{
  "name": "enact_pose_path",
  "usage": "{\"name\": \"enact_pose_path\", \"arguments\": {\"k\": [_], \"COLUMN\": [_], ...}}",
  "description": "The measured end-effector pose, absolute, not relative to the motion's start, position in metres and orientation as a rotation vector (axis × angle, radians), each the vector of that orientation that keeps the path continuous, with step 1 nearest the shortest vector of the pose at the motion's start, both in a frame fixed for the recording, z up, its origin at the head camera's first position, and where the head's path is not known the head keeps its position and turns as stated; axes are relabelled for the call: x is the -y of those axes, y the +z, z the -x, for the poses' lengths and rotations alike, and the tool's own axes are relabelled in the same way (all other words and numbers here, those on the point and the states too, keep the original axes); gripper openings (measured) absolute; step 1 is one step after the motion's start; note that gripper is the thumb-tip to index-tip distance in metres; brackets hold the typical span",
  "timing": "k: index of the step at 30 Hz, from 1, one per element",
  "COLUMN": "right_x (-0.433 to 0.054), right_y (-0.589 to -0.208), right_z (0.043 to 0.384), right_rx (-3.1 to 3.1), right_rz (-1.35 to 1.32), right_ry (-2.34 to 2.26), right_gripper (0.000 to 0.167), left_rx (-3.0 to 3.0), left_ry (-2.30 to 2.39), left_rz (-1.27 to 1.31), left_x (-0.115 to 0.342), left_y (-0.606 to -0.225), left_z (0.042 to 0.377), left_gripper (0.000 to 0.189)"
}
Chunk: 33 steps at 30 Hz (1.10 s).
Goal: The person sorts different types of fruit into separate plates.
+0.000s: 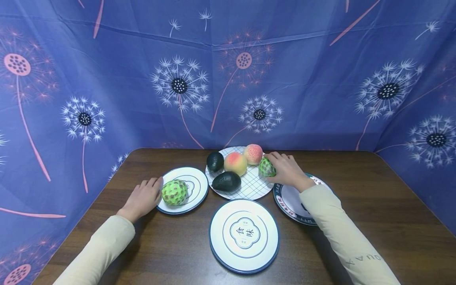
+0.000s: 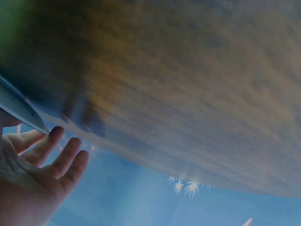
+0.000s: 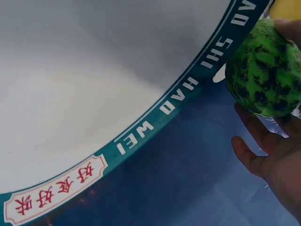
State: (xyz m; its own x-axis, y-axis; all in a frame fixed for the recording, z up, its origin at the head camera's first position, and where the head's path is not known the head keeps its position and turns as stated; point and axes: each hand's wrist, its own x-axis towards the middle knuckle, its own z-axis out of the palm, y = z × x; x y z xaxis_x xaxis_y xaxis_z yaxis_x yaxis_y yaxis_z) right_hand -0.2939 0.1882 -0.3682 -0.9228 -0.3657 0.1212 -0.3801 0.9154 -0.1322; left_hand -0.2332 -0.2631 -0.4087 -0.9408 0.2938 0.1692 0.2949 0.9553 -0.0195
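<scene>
My right hand (image 1: 285,168) grips a green custard apple (image 1: 266,168) at the right side of a white grid-lined plate (image 1: 254,188). In the right wrist view, thumb and fingers are around the dark-spotted custard apple (image 3: 265,70). At the left, my left hand (image 1: 144,196) touches the rim of a white blue-edged plate (image 1: 196,180) that bears another custard apple (image 1: 174,192). The left wrist view shows its fingers (image 2: 68,157) fairly straight, beside the plate's edge (image 2: 21,110); its thumb is mostly hidden.
The grid-lined plate also bears two peaches (image 1: 235,163) and two dark avocados (image 1: 227,181). A white plate (image 1: 244,257) with Chinese characters lies in front. Under my right forearm is a green-rimmed plate (image 1: 290,202). A blue dandelion-patterned cloth (image 1: 303,79) hangs behind the wooden table (image 1: 377,198).
</scene>
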Motion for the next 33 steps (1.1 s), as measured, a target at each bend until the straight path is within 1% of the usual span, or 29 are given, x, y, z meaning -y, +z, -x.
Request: {"name": "enact_pose_path", "arguments": {"k": [15,33], "right_x": [-0.182,-0.149], "right_y": [-0.357,-0.339], "right_z": [0.292,0.285], "right_rx": [2.884,2.774], "right_rz": [-0.674,-0.836], "right_ry": [0.233,0.235], "right_gripper": [0.081,0.081], "left_rx": [2.936,2.924], "left_ry": [0.002,-0.008], "left_rz": [0.449,0.465], "left_x": [0.263,0.263], "left_y": [-0.408,-0.409], "left_z": [0.233,0.232], "left_gripper": [0.047,0.047]}}
